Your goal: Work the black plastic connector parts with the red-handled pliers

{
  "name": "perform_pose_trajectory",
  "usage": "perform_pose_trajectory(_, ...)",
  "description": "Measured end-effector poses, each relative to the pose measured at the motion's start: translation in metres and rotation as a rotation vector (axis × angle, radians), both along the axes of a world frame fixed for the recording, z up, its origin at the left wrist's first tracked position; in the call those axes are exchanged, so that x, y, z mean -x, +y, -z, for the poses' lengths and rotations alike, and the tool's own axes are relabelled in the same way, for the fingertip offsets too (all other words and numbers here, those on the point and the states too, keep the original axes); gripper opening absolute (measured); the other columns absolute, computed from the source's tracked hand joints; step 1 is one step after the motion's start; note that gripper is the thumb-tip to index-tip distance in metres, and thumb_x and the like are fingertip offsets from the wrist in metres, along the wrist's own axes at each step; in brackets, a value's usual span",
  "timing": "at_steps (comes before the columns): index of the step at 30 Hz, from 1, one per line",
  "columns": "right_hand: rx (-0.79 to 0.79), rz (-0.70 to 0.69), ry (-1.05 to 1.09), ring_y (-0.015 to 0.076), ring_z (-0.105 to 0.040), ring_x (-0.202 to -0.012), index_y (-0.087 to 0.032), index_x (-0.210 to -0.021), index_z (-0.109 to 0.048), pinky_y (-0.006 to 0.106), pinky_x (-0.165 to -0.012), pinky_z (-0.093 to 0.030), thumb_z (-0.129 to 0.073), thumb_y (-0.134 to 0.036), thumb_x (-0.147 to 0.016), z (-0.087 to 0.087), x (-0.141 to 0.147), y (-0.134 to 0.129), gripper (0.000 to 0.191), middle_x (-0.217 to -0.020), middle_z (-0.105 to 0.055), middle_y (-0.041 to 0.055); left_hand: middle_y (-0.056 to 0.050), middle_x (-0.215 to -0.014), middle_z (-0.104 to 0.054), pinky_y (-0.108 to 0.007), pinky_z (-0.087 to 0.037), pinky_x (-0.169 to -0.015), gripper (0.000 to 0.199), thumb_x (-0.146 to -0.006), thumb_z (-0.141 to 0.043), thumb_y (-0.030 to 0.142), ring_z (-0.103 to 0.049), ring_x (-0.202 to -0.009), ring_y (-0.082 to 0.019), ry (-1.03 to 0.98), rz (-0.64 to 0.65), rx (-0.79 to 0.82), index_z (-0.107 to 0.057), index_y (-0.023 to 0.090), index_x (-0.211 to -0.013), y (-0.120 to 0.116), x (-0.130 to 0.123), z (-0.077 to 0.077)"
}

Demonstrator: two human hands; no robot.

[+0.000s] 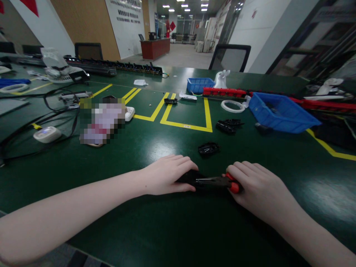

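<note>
My right hand (257, 187) is wrapped around the red handles of a pair of pliers (215, 182), whose dark jaws point left. Between the thumb and fingers of my left hand (171, 175) is a black plastic part (188, 177). The plier tips reach this part, though dark on dark hides exactly where they touch it. Just beyond my hands lies a loose black part (208, 148). Farther back, more black pieces (226, 126) lie in a small group.
At the right stands a blue bin (282, 115), near a tape roll (233, 106) and a long red strip (225, 92). A smaller blue basket (199, 85) is farther back. Left are a blurred-out phone (102, 122), black cables (39, 118) and a white device (47, 134). Yellow tape (186, 126) marks the green table.
</note>
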State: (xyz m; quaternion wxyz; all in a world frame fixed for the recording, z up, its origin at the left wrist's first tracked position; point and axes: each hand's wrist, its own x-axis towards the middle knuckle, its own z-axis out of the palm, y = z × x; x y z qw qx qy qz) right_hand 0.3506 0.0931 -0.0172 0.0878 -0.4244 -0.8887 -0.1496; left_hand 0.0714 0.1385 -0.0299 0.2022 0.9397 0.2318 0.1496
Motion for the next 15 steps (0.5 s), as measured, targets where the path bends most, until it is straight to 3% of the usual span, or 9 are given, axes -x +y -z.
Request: perform_pose_trajectory(15, 0.026, -0.001, 0.024, 0.0196, -0.058, -0.067, -0.019, -0.081, -0.058, 0.030, -0.061, -0.045, -0.057, -0.008, -0.072, 0.0042, 0.0098, -0.0017, 0.014, -0.078, -0.063, 0.0053, -0.010, -0.112, -0.066, -0.036, -0.049, -0.086, 0.039, -0.096, -0.069, 0.039, -0.066, -0.103, -0.025, 0.038, -0.019, 0.053, -0.053, 0.015, -0.122, -0.0026, -0.0030, -0.0022)
